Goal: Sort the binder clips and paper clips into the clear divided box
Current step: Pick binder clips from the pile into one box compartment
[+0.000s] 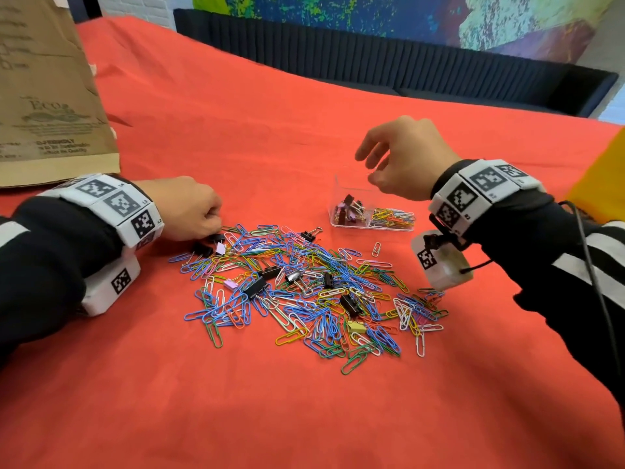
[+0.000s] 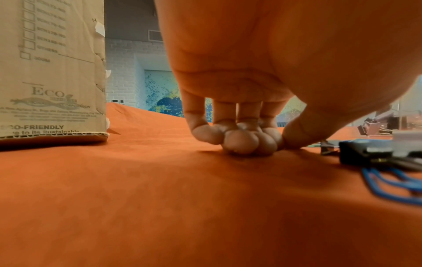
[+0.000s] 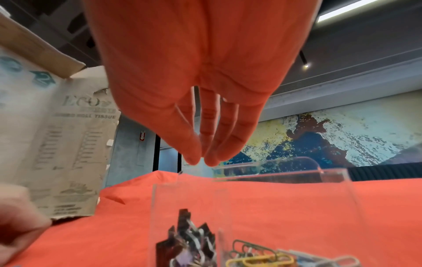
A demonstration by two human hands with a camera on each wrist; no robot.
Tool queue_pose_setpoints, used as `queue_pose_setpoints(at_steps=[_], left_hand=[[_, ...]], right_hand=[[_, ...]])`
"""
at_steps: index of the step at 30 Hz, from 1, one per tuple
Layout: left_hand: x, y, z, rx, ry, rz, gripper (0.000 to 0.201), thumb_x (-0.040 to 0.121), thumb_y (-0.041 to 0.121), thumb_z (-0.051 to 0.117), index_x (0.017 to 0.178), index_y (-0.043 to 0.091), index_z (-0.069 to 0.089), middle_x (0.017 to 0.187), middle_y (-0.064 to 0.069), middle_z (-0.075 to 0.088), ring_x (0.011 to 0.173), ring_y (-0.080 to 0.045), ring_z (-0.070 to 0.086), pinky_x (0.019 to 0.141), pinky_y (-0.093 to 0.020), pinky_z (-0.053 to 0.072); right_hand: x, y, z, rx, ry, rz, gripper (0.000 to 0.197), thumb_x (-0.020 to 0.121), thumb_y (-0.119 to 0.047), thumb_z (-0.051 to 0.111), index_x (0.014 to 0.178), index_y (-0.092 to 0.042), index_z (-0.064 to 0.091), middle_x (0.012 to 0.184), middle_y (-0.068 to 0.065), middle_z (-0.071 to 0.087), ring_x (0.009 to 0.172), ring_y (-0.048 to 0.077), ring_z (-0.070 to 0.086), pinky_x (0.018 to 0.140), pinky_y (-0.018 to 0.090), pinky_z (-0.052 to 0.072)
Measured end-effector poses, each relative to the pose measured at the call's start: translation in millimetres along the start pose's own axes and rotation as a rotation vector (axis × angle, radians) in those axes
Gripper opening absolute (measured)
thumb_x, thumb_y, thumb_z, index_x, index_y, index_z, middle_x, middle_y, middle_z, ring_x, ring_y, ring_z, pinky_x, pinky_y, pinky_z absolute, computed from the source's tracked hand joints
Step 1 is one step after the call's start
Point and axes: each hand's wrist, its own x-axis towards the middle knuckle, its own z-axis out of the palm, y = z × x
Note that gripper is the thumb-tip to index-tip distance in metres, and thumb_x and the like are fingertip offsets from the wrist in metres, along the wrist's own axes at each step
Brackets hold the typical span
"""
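A big heap of coloured paper clips [image 1: 304, 292] with black, lilac and yellow binder clips mixed in lies on the red cloth. Behind it stands the clear divided box [image 1: 338, 194], with binder clips [image 1: 350, 209] in its left compartment and paper clips [image 1: 392, 216] in its right. My left hand [image 1: 216, 225] is curled at the heap's left edge, beside a black binder clip [image 1: 216, 236]. Its bunched fingertips [image 2: 242, 142] press the cloth, and nothing shows in them. My right hand [image 1: 367, 167] hovers over the box [image 3: 331, 198] with relaxed, empty fingers [image 3: 212, 155].
A tall cardboard carton [image 1: 50, 96] stands at the back left, close behind my left hand. A yellow object [image 1: 602, 184] sits at the right edge. A dark sofa [image 1: 372, 62] runs beyond the table's far edge. Red cloth [image 1: 270, 418] covers the whole table.
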Motion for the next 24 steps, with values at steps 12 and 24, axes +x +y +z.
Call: queue_pose_setpoints(at_steps=[12, 24], left_hand=[[1, 1, 0, -0.009, -0.008, -0.021, 0.026, 0.087, 0.036, 0.046, 0.065, 0.021, 0.047, 0.073, -0.002, 0.061, 0.072, -0.027, 0.053, 0.07, -0.032, 0.05], [2, 1, 0, 0.003, -0.011, -0.002, 0.027, 0.087, 0.037, 0.048, 0.067, 0.02, 0.049, 0.069, -0.001, 0.059, 0.068, -0.026, 0.051, 0.071, -0.032, 0.049]], right_hand=[[-89, -40, -1, -0.007, -0.602, -0.318, 0.021, 0.072, -0.038, 0.08, 0.091, -0.032, 0.073, 0.072, -0.02, 0.068, 0.07, -0.002, 0.065, 0.063, 0.011, 0.046], [-82, -38, -13, -0.008, -0.516, -0.289, 0.005, 0.074, -0.025, 0.075, 0.076, -0.024, 0.07, 0.072, -0.004, 0.071, 0.059, 0.0, 0.061, 0.057, 0.015, 0.045]])
